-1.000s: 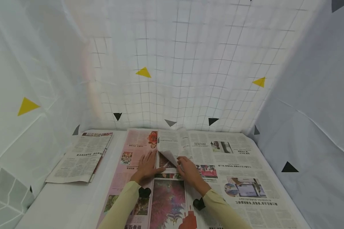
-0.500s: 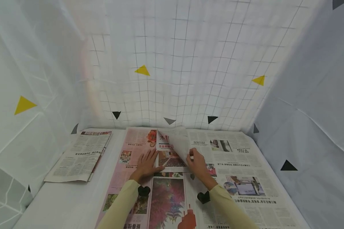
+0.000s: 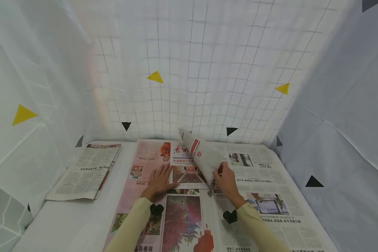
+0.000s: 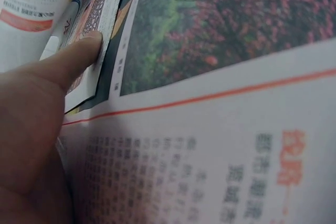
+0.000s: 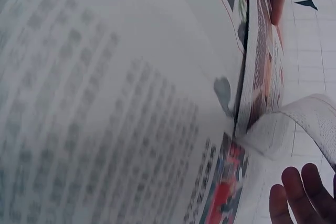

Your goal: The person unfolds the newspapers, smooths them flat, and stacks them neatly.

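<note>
A smaller folded newspaper point(image 3: 186, 175), with a photo of a hall and red lettering, lies on a large spread newspaper point(image 3: 281, 178). My left hand point(image 3: 159, 181) rests flat at its left edge, fingers pointing away and thumb across the lower left corner. In the left wrist view the thumb of that hand point(image 4: 37, 98) presses on the paper's edge. My right hand point(image 3: 225, 181) pinches the near right part of the top page point(image 3: 206, 156), which curls up and over to the right. Seen from the right wrist, several fingers of the hand point(image 5: 304, 198) stand beside the raised sheet point(image 5: 310, 114).
A folded stack of newspapers point(image 3: 85, 171) lies on the white table point(image 3: 69, 220) at the left. A white gridded sheet point(image 3: 189, 70) hangs behind the table, and a grey-white sheet point(image 3: 343, 140) hangs at the right, both with triangle markers.
My right hand has moved right, peeling the page from a small lifted corner into a wide curl, and the red lettering beneath has come into view. The left hand has stayed in place.
</note>
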Demonstrator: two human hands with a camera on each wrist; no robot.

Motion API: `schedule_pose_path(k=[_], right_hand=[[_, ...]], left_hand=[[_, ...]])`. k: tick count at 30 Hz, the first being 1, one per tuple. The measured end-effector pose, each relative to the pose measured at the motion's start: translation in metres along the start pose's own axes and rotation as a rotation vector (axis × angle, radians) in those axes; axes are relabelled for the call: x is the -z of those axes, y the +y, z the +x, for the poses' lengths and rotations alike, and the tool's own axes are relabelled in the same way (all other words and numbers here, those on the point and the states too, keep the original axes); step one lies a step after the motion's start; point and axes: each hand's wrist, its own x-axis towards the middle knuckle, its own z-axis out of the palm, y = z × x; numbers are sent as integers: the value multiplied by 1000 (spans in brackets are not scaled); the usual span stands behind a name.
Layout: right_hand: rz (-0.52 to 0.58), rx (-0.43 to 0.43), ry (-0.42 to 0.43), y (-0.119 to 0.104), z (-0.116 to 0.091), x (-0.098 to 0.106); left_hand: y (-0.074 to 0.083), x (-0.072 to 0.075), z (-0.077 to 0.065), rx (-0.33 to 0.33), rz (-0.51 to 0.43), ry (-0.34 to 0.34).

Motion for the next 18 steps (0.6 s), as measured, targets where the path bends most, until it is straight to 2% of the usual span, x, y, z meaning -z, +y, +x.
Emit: schedule_pose_path(k=[3, 9, 13, 18], right_hand=[[2, -46, 7, 7, 3, 9], [9, -207, 20, 26, 6, 24], [41, -279, 28, 35, 5, 31], [53, -340, 94, 43, 5, 36]], left_hand=[[2, 2, 1, 1, 11, -1], [6, 5, -2, 1, -2, -6], [5, 6, -4, -1, 0, -7], [9, 10, -7, 6, -3, -11]])
